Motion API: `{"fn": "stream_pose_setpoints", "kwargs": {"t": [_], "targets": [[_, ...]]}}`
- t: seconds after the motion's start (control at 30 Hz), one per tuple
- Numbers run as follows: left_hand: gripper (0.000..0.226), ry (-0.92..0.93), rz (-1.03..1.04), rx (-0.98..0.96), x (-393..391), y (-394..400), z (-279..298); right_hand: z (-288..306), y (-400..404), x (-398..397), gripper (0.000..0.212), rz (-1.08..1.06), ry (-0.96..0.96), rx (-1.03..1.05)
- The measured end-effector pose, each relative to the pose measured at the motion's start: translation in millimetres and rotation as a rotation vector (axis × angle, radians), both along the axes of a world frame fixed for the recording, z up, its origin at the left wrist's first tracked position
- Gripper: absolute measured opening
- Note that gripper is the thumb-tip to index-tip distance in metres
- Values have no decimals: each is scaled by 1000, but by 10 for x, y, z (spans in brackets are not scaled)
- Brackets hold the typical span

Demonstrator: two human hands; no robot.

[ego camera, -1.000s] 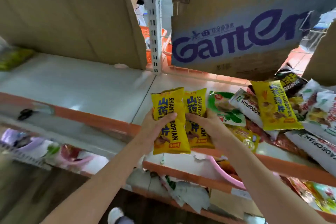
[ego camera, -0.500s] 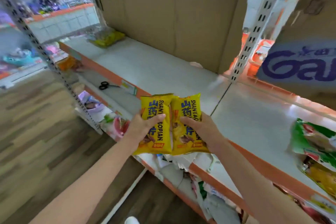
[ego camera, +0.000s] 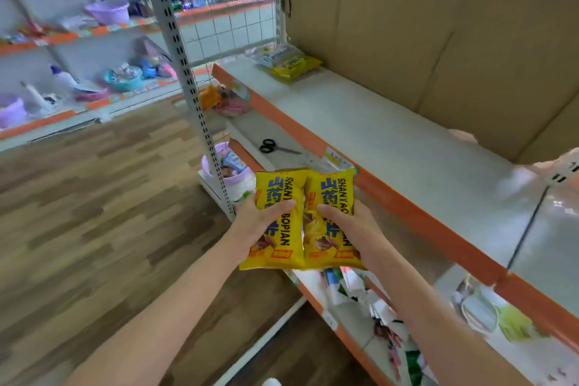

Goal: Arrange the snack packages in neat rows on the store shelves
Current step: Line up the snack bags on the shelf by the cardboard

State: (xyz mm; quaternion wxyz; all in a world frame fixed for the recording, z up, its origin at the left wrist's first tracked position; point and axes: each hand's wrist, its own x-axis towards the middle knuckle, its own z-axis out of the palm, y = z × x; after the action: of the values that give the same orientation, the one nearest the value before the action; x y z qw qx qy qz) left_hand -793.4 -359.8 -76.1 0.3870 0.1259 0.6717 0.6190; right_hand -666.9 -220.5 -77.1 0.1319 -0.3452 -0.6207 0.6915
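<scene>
Left hand (ego camera: 257,222) grips the left yellow snack packet (ego camera: 275,219), thumb across its front. Right hand (ego camera: 351,226) grips the right yellow snack packet (ego camera: 329,216) likewise. Packets touch, upright, before the shelf (ego camera: 391,147). Beyond the fingertips, a purple basin (ego camera: 219,178) holds small packets.

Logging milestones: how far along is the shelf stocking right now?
Early. Done: only a small pile of packages lies at the far end of the shelf, not in a row. In hand: the left hand grips one yellow packet, the right hand another, both held off the shelf. Left: placing these and forming rows.
</scene>
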Motion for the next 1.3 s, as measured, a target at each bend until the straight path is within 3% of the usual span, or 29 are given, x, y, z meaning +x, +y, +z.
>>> {"fn": "stream_pose_setpoints", "kwargs": {"t": [0.17, 0.33, 0.4, 0.5, 0.53, 0.67, 0.77, 0.9, 1.07, 1.13, 1.3], "targets": [[54, -47, 47, 56, -425, -243, 30, 7, -162, -584, 38, 78, -26, -6], [40, -67, 179, 48, -772, -373, -52, 3, -151, -1163, 25, 178, -21, 0], [50, -80, 238, 26, -936, -403, -87, -24, -143, -1451, 22, 222, -9, -12], [85, -69, 311, 13, -1221, -413, -62, -42, -116, -1869, 19, 274, 19, -30], [85, -64, 336, 6, -1342, -399, -38, -18, -101, -2009, 19, 291, 36, -43], [48, 7, 391, 5, -1838, -198, 137, 99, 71, -2549, 27, 333, 79, -82], [56, 48, 377, 33, -2165, 121, 200, 166, 377, -2862, 25, 336, 88, -58], [47, 32, 321, 63, -2440, 718, 140, 188, 918, -3025, 27, 259, 93, -9], [74, 30, 203, -20, -2629, 1326, 26, 41, 1475, -3017, 54, 120, 16, -13], [87, 44, 153, -50, -2716, 1501, 14, 15, 1610, -3021, 54, 70, 7, -34], [69, 109, 30, -68, -3012, 1909, -3, -20, 1875, -3126, 55, -22, 3, -100]]}}
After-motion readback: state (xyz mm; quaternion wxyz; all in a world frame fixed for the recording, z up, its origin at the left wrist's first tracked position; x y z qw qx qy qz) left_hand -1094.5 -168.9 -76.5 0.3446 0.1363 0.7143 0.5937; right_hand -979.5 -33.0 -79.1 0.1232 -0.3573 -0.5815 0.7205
